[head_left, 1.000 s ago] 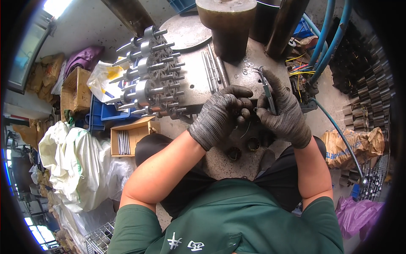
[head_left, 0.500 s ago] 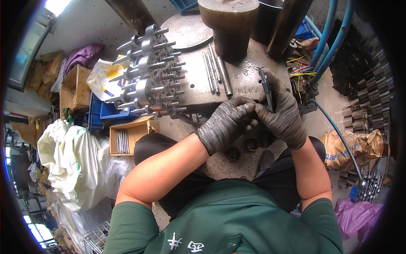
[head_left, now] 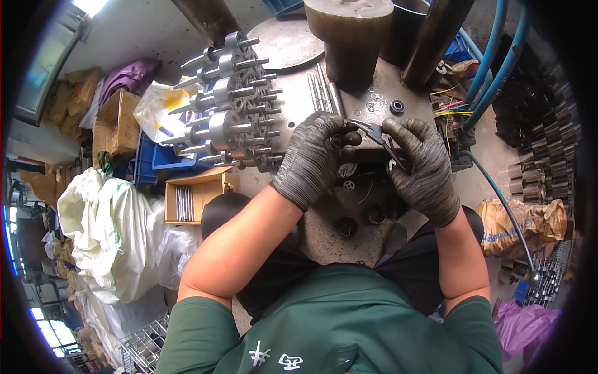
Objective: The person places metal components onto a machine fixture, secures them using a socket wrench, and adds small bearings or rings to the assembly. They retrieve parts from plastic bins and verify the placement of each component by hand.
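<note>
Both my hands wear grey knit gloves and are close together at the front edge of the metal worktable [head_left: 414,134]. My right hand [head_left: 423,165] grips a pair of snap ring pliers [head_left: 375,133], handles in the fingers, with the thin bent tips pointing left. My left hand [head_left: 314,159] is curled with the thumb on top, close to the plier tips. Something small, dark and round seems to sit in its fingers, mostly hidden. Beyond the pliers lie small loose rings [head_left: 374,105] and a dark round bearing [head_left: 397,107].
Several metal rods [head_left: 319,93] lie on the table, left of a thick steel column [head_left: 349,50]. Shafts with round rotors [head_left: 233,100] stand in rows at the left edge. A carton of rods [head_left: 202,193] sits lower left. Blue hoses [head_left: 492,68] hang at right.
The pliers have swung from pointing away to pointing left, toward my left hand. My left hand has moved up and left, its fingers turned. The bearing on the table has come into view.
</note>
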A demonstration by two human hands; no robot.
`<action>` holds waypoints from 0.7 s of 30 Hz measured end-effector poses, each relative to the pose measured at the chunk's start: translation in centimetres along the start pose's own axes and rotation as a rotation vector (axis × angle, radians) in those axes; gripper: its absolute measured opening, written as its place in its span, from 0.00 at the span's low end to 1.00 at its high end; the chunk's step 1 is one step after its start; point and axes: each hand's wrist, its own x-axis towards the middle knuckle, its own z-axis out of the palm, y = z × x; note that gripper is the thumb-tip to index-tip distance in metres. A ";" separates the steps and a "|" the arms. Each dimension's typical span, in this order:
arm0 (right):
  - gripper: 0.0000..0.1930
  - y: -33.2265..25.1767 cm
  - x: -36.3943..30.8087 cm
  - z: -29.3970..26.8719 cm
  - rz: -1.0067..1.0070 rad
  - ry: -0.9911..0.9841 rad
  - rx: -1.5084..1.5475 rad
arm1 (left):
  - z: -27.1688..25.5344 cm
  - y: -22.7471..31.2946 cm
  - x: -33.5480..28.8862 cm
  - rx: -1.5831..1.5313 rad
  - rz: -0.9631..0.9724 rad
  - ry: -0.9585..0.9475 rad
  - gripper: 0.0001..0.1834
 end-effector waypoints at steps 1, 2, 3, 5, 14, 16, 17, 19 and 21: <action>0.30 0.1 0.0 0.0 -0.022 0.004 -0.023 | 0.0 0.1 -0.1 0.003 0.015 0.002 0.07; 0.30 0.1 0.0 0.0 -0.029 0.000 -0.049 | 0.1 0.2 -0.2 0.012 0.024 0.003 0.05; 0.30 0.1 0.0 -0.1 -0.037 -0.004 -0.075 | 0.3 0.3 -0.3 0.020 0.033 0.004 0.04; 0.30 0.0 0.0 -0.2 -0.042 -0.017 -0.106 | 0.5 0.3 -0.5 0.030 0.042 0.007 0.03; 0.29 0.3 0.2 0.0 -0.056 -0.046 -0.158 | -0.3 0.0 -0.1 0.054 0.043 -0.007 0.07; 0.29 0.3 0.3 0.2 -0.067 -0.053 -0.149 | -0.1 0.1 -0.2 0.057 0.046 0.036 0.07; 0.29 0.4 0.3 0.4 -0.011 -0.051 -0.055 | -0.1 0.0 -0.2 -0.007 0.026 0.021 0.08; 0.29 0.6 0.1 1.0 0.099 -0.048 0.135 | 0.1 0.1 -0.1 -0.132 -0.008 -0.009 0.08; 0.29 2.4 -1.2 3.0 0.333 -0.046 0.495 | 1.3 -0.3 -0.6 -0.178 0.093 -0.015 0.10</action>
